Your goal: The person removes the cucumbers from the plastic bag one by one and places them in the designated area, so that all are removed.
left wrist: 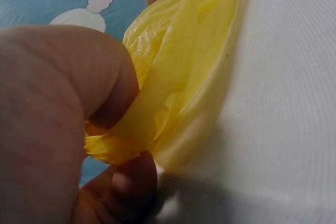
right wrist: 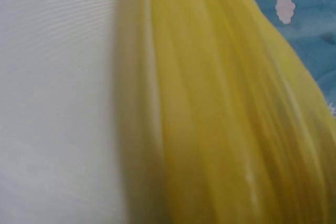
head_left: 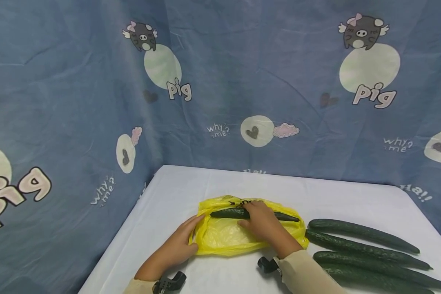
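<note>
A yellow plastic bag (head_left: 231,237) lies spread on the white table with its mouth wide. One dark green cucumber (head_left: 228,213) lies lengthwise in it, along the far side. My left hand (head_left: 176,243) pinches the bag's left edge; in the left wrist view, gathered yellow film (left wrist: 163,93) passes between finger and thumb. Reaching into the bag, my right hand (head_left: 261,220) grips the cucumber near its middle, fingers over the top and thumb on the near side. The right wrist view is mostly filled by the bag's wall (right wrist: 210,103), which hides that hand's grip.
Several long cucumbers (head_left: 367,234) lie side by side to the right of the bag, the nearest running out of view at the bottom. A blue printed cloth (head_left: 213,163) hangs behind and left of the white table (head_left: 176,188).
</note>
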`<action>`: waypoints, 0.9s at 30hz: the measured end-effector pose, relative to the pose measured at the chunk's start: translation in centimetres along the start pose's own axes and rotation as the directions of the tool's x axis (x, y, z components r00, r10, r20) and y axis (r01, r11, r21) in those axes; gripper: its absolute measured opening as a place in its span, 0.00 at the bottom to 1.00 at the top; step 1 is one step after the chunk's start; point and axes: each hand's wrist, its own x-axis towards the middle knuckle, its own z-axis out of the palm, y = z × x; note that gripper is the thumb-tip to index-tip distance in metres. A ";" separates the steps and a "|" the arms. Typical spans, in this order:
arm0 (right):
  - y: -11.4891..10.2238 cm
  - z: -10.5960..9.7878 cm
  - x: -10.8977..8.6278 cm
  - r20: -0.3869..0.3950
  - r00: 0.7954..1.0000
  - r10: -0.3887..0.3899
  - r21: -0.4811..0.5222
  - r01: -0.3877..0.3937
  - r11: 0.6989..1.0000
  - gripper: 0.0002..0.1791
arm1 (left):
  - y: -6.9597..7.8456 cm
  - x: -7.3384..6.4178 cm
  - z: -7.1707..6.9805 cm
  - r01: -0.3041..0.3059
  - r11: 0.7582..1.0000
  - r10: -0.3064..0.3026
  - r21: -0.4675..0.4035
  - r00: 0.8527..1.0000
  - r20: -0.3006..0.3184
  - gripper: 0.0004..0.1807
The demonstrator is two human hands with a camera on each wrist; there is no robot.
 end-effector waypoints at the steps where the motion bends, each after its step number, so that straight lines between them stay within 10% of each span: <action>1: 0.1 0.2 0.0 -0.012 1.000 0.006 0.011 -0.006 1.000 0.36 | 0.0 0.0 0.0 -0.001 1.000 0.001 -0.002 1.000 0.000 0.51; 14: 0.4 1.9 0.0 -0.217 0.975 0.037 0.048 -0.027 0.998 0.26 | 0.3 0.0 0.0 -0.031 0.999 0.031 0.010 0.999 -0.012 0.51; 27: 1.2 1.5 -0.6 -0.233 0.972 -0.027 0.084 0.048 0.995 0.25 | 0.7 0.0 0.2 0.021 1.000 -0.020 0.018 0.999 -0.039 0.51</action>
